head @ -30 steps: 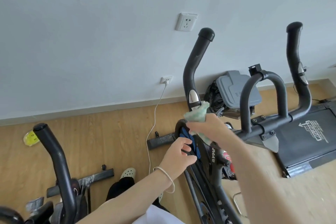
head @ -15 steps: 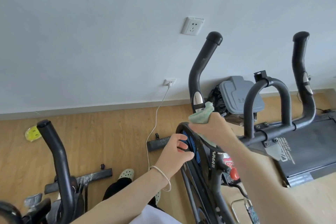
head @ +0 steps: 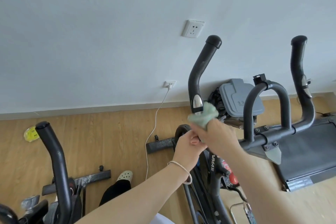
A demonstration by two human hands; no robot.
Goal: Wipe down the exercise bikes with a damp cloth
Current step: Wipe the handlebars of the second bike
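The black exercise bike [head: 211,166] stood near the wall, one handlebar horn [head: 197,76] rising upward. The right grip [head: 219,137] clenched a green cloth [head: 204,115], bunched against that horn's base at the chrome plate [head: 197,102]. The left grip [head: 187,148] curled just beside it; whether it held anything could not be told

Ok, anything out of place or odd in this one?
One thing: a crumpled yellow-green item lies loose on the wooden floor at far left. A white cable also trails from the lower socket down across the floor. The right hand gripping the cloth looks normal.
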